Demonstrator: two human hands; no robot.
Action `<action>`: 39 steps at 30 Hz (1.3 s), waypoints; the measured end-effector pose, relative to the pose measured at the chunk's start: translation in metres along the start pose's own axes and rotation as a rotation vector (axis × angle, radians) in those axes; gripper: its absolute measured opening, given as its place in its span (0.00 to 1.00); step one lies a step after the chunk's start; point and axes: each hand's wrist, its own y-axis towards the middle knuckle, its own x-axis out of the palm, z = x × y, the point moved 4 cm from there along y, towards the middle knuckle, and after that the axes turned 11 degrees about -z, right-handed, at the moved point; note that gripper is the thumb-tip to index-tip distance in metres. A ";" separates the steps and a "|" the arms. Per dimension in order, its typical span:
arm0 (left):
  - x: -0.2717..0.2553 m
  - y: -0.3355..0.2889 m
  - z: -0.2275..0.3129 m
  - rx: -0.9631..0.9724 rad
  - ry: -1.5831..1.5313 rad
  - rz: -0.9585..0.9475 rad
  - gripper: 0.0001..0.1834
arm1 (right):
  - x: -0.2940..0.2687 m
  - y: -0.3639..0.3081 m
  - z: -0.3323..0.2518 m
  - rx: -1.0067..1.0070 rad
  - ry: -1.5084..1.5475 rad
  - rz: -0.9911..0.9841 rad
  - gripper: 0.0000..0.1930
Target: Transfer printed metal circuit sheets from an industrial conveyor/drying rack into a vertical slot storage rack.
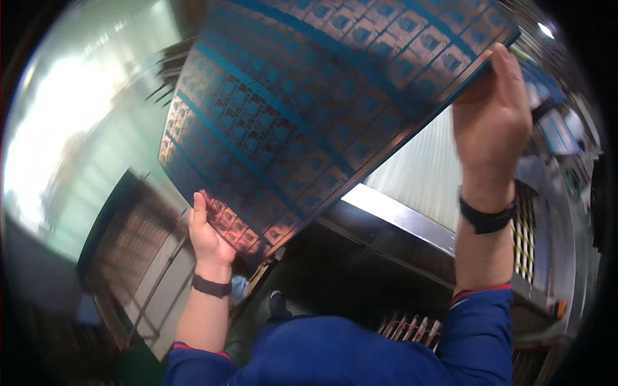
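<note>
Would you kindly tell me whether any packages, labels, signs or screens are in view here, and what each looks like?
None can be made out: no package, label, sign or screen shows clearly.
Large panel: held up across the upper middle, flat, rectangular, blue with rows of small copper-toned squares; left hand at its lower corner, right hand at its upper right edge.

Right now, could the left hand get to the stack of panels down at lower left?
Probably not as things stand. The left hand grips the lower corner of the big blue circuit panel, which the right hand holds at the far edge. The panel stack lies below, apart.
</note>
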 end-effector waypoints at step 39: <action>-0.226 -0.197 0.438 0.629 0.891 0.776 0.14 | 0.268 0.006 0.435 0.727 -0.343 -0.835 0.24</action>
